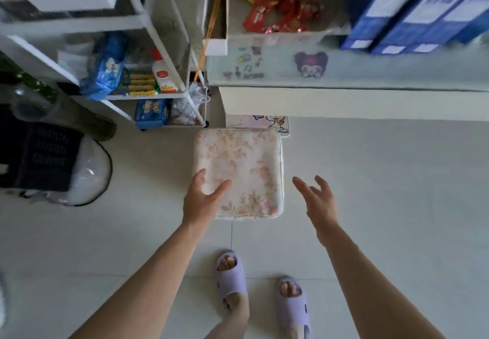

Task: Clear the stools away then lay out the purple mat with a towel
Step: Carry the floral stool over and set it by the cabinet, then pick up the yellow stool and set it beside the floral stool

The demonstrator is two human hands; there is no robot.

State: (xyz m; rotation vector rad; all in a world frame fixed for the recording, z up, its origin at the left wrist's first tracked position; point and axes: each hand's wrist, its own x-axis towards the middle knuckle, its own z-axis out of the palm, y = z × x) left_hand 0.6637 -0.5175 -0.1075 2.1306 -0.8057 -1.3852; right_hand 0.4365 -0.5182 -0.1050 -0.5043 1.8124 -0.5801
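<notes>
Bare forearms are filling the bottom of my view, with two lilac slippers (264, 289) standing on the pale tiled floor (383, 180) between them. The left hand (202, 197) is reaching over the near-left corner of the stool (239, 173), the one with the floral cushion on top, fingers spread loosely, thumb over the cushion, not gripping anything; can't tell if it's actually touching the fabric or just hovering. The right hand (318, 203) is hanging in the air just beside the stool's right edge, fingers wide open and empty, clearly apart from it. The stool is sitting on the floor right in front of the feet, with another one with a cartoon print (271, 123) peeking out behind it, tucked under the white table (344, 100). A white wire rack (148, 82) full of snack packs is standing to the left, and blue boxes (412, 7) are sitting up on the table.
</notes>
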